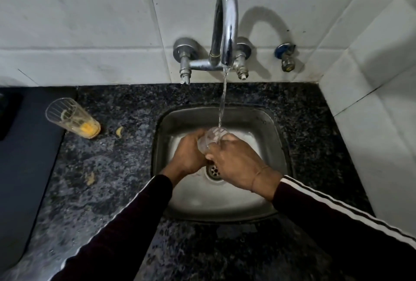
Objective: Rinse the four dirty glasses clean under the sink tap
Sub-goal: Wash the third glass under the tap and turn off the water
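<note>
Cradling glass between both hands.

glass base hidden by hands

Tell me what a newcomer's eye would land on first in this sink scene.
First, the running stream falling from the chrome tap at the centre into a clear glass, held over the steel sink by the left hand and right hand. Next, the dirty glass with yellow residue, standing on the dark counter to the left.
</note>
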